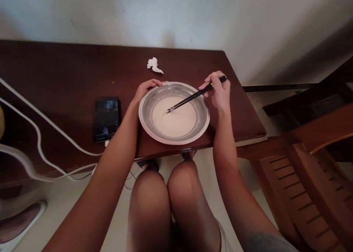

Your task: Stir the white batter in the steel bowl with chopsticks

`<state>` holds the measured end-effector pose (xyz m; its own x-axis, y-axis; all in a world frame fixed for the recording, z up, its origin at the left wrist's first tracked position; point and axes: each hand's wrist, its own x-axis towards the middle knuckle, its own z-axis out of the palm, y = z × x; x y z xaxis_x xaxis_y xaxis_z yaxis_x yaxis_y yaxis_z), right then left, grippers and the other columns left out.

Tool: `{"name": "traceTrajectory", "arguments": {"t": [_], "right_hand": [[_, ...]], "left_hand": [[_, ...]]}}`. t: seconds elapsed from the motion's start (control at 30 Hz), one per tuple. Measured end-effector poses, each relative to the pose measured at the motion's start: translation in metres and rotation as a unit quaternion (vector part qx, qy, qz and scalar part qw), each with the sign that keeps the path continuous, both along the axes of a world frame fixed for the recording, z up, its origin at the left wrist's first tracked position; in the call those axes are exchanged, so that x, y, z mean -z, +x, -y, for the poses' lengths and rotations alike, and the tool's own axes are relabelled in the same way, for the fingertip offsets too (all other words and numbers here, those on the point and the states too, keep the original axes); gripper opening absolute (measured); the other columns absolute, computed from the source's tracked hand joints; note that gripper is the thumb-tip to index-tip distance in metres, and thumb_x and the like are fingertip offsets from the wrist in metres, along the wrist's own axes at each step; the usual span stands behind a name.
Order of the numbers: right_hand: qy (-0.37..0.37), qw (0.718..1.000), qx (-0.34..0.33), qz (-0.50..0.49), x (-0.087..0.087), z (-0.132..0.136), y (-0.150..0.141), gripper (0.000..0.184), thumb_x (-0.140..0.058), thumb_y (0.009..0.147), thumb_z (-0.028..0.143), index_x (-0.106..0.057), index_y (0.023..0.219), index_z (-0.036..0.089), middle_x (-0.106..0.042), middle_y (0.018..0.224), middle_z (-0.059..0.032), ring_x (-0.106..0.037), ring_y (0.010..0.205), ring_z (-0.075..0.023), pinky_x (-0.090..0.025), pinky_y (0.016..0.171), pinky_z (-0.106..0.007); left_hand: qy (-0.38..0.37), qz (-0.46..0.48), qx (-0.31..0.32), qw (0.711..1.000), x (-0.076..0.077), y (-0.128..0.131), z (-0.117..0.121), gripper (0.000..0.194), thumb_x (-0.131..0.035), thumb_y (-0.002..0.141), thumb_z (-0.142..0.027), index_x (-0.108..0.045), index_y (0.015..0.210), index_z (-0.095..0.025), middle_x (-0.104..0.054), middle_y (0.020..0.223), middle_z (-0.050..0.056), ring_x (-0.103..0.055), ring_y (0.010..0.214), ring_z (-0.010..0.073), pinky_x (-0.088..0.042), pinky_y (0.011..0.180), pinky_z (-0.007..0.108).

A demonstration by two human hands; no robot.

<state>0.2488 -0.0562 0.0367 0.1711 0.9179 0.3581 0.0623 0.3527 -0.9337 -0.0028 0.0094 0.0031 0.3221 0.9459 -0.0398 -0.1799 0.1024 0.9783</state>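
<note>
A wide metal bowl (pixel 146 125) stands at the front edge of the dark wooden table, with pale, creamy batter-like liquid (pixel 176 121) in its bottom. My left hand (pixel 147 88) grips the bowl's far left rim, its thumb side hidden from me. In my right hand (pixel 219 90), over the right rim, is a pair of black chopsticks (pixel 193 96) with a yellow band near the top. They slant down to the left, and their tips dip into the liquid near its middle.
Left of the bowl lies a phone (pixel 106 119), plugged into a white cable (pixel 66 136). Crumpled tissue (pixel 154 65) rests behind the bowl on the table (pixel 55 72). A wall (pixel 124 17) borders the back, and a slatted wooden chair (pixel 298 186) stands at the right.
</note>
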Motion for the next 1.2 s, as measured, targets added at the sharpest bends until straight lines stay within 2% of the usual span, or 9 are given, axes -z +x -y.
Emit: {"name": "traceTrajectory", "arguments": {"t": [0.1, 0.17, 0.3, 0.47, 0.67, 0.83, 1.0, 1.07, 1.2], "right_hand": [[0.033, 0.998, 0.043, -0.025, 0.0000, -0.0006, 0.0045, 0.050, -0.044, 0.080, 0.073, -0.049, 0.071, 0.024, -0.054, 0.051, 0.0045, -0.041, 0.038, -0.0060, -0.030, 0.037, -0.023], [0.023, 0.999, 0.015, -0.019, 0.0004, 0.0003, 0.0041, 0.050, -0.046, 0.079, 0.073, -0.049, 0.070, 0.024, -0.053, 0.049, 0.0049, -0.041, 0.037, -0.0057, -0.030, 0.036, -0.022], [-0.025, 0.998, -0.060, 0.007, 0.0005, 0.0016, -0.0012, 0.047, -0.054, 0.076, 0.071, -0.053, 0.072, 0.024, -0.056, 0.051, 0.0040, -0.047, 0.040, -0.0074, -0.035, 0.037, -0.023], [0.024, 0.999, 0.011, -0.022, 0.0004, -0.0004, 0.0026, 0.051, -0.047, 0.076, 0.075, -0.050, 0.071, 0.024, -0.054, 0.051, 0.0043, -0.045, 0.039, -0.0066, -0.032, 0.037, -0.023], [-0.016, 0.999, -0.041, 0.030, 0.0014, 0.0013, -0.0022, 0.049, -0.052, 0.076, 0.072, -0.053, 0.069, 0.024, -0.057, 0.052, 0.0037, -0.051, 0.043, -0.0082, -0.035, 0.039, -0.023], [0.017, 0.999, 0.038, 0.004, -0.0017, 0.0020, 0.0018, 0.053, -0.047, 0.077, 0.074, -0.051, 0.065, 0.023, -0.059, 0.054, 0.0023, -0.058, 0.050, -0.0099, -0.041, 0.046, -0.024], [0.008, 0.999, -0.031, 0.023, 0.0019, 0.0019, -0.0009, 0.049, -0.052, 0.078, 0.070, -0.053, 0.064, 0.023, -0.056, 0.051, 0.0026, -0.057, 0.049, -0.0109, -0.047, 0.051, -0.027], [0.004, 0.999, -0.034, 0.035, 0.0029, 0.0009, -0.0026, 0.047, -0.054, 0.078, 0.068, -0.055, 0.065, 0.023, -0.058, 0.054, 0.0021, -0.060, 0.053, -0.0118, -0.050, 0.055, -0.029], [0.023, 0.999, 0.037, 0.019, 0.0014, 0.0003, 0.0009, 0.051, -0.046, 0.080, 0.071, -0.052, 0.066, 0.023, -0.055, 0.054, 0.0023, -0.059, 0.052, -0.0115, -0.045, 0.051, -0.027]], "left_hand": [[-0.006, -0.002, 0.000, 1.000, -0.0010, 0.0004, 0.0008, 0.022, -0.044, 0.073, -0.011, -0.063, 0.064, -0.018, -0.076, 0.092, 0.005, -0.064, 0.110, 0.0207, -0.036, 0.113, 0.041], [-0.004, -0.001, 0.004, 1.000, -0.0011, 0.0003, 0.0012, 0.021, -0.044, 0.072, -0.011, -0.064, 0.065, -0.019, -0.076, 0.092, 0.004, -0.064, 0.110, 0.0204, -0.036, 0.113, 0.040], [-0.002, -0.003, 0.004, 1.000, -0.0014, 0.0000, 0.0024, 0.019, -0.047, 0.072, -0.013, -0.064, 0.066, -0.019, -0.076, 0.094, 0.004, -0.064, 0.111, 0.0209, -0.036, 0.113, 0.039], [0.000, 0.004, 0.006, 1.000, -0.0008, -0.0003, 0.0026, 0.018, -0.047, 0.071, -0.014, -0.064, 0.066, -0.019, -0.076, 0.095, 0.006, -0.064, 0.111, 0.0215, -0.036, 0.112, 0.039], [-0.003, 0.003, 0.005, 1.000, -0.0002, -0.0007, 0.0018, 0.017, -0.048, 0.071, -0.014, -0.064, 0.066, -0.018, -0.076, 0.096, 0.006, -0.064, 0.110, 0.0216, -0.035, 0.112, 0.039], [-0.004, 0.021, 0.010, 1.000, -0.0018, -0.0003, 0.0023, 0.019, -0.046, 0.069, -0.014, -0.064, 0.064, -0.018, -0.077, 0.092, 0.004, -0.066, 0.107, 0.0208, -0.036, 0.112, 0.039], [0.001, 0.009, 0.005, 1.000, -0.0014, -0.0008, 0.0016, 0.018, -0.047, 0.069, -0.015, -0.064, 0.064, -0.019, -0.077, 0.093, 0.005, -0.065, 0.109, 0.0214, -0.037, 0.111, 0.039], [0.005, 0.006, 0.006, 1.000, -0.0011, -0.0013, 0.0014, 0.018, -0.048, 0.069, -0.016, -0.065, 0.065, -0.019, -0.077, 0.096, 0.005, -0.064, 0.111, 0.0222, -0.037, 0.111, 0.039], [0.003, 0.003, 0.006, 1.000, -0.0010, -0.0015, 0.0013, 0.014, -0.051, 0.069, -0.017, -0.064, 0.064, -0.018, -0.076, 0.099, 0.007, -0.063, 0.114, 0.0234, -0.037, 0.111, 0.041]]}}
